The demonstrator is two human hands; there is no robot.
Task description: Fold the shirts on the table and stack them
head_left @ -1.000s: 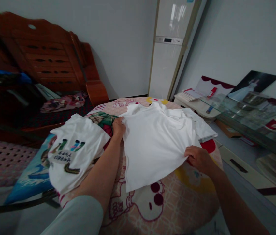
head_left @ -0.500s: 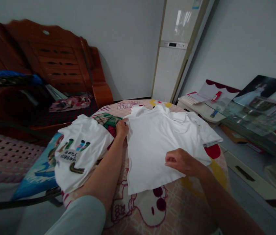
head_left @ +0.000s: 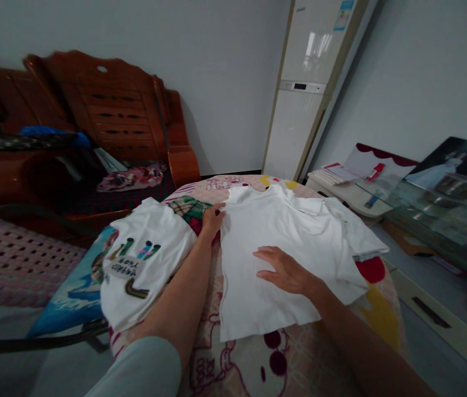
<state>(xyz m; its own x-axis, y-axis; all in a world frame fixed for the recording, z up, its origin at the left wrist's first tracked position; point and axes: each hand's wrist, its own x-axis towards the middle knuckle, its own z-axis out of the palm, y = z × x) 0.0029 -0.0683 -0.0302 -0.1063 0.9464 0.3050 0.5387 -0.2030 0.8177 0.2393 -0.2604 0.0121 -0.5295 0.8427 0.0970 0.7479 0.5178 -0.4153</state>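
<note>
A plain white shirt (head_left: 253, 298) lies spread on the round table's patterned cloth (head_left: 311, 364). At its upper left edge my left hand (head_left: 213, 219) is closed, pinching the fabric. My right hand (head_left: 285, 270) is over the middle of the shirt, its fingers apart and nothing in them. Another white garment (head_left: 361, 231) lies partly under the shirt at the right. To the left of my left forearm is a white shirt with a colourful print (head_left: 159, 237). A green plaid cloth (head_left: 189, 208) lies behind it.
A wooden bench (head_left: 121, 116) with clothes on it stands at the back left. A pink woven chair back (head_left: 22, 259) is at the left edge. At the right is a glass-topped cabinet (head_left: 423, 220) holding a photo and papers.
My right hand has opened its fingers and moved left across the white shirt. My left hand keeps its place at the shirt's edge. The view has shifted slightly.
</note>
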